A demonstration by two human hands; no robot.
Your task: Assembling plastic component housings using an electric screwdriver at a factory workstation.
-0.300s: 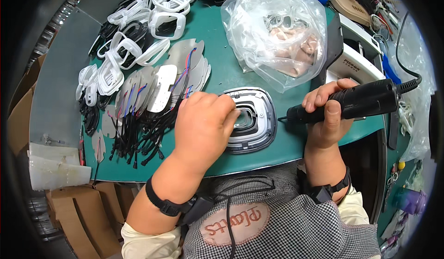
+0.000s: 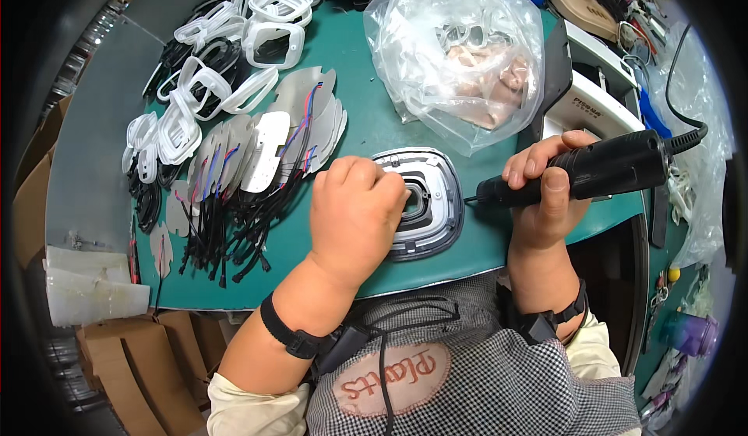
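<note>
A layered white, grey and black rounded housing lies on the green table in front of me, with an oval opening in its middle. Over its left side hovers my left hand, fingers curled and pinched together near the opening; anything between the fingertips is hidden. My right hand is wrapped around a black corded electric screwdriver, held almost level. Its thin bit points left and ends close to the housing's right edge.
Grey plates with coloured wires and black cables are stacked left of the housing. Behind them sit white plastic frames. A clear plastic bag with pieces inside stands at the back, beside a white device.
My left hand has shifted slightly right over the housing. The clear ring-like piece seen by its fingertips no longer shows. My right hand and the screwdriver are nearly unmoved.
</note>
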